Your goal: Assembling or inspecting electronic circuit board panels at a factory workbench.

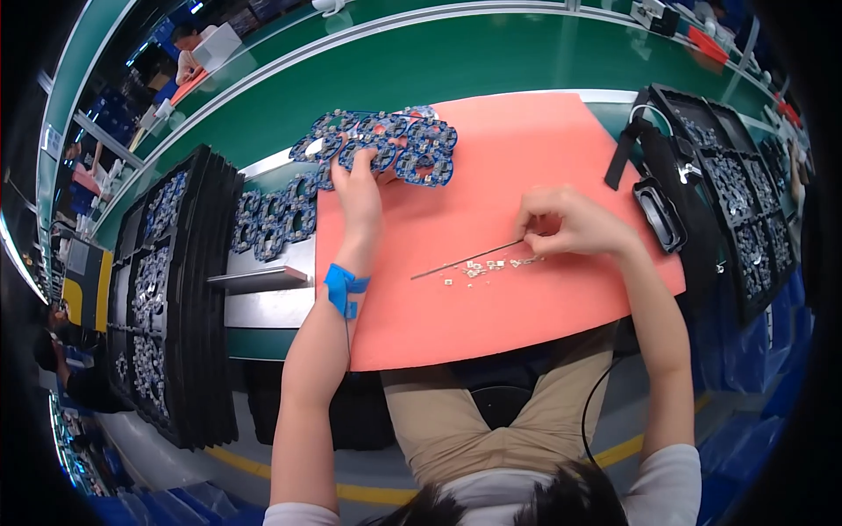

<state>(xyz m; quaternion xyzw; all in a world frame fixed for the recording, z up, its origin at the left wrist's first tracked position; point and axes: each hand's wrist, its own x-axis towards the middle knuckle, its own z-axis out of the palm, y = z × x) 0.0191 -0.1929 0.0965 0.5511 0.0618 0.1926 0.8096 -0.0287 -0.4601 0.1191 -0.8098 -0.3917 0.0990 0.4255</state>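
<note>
My left hand (358, 171) grips a panel of joined blue circuit boards (427, 151) by its near edge, over the far left of the salmon-pink mat (517, 333). A blue wrist strap (344, 285) is round that wrist. Over the mat's right half, my right hand (561, 223) is closed on one end of a thin dark strip (456, 263), which slants down to the left. Its exact kind is too fine to make out. Just beneath lie several small whitish bits (482, 266), scattered on the mat.
More blue circuit boards (272, 219) lie left of the mat, near a flat metal bar (259, 278). Stacked black trays (197, 307) of boards stand at the far left. A black case (658, 215) and another board tray (737, 193) are at right. A person (197, 53) sits beyond.
</note>
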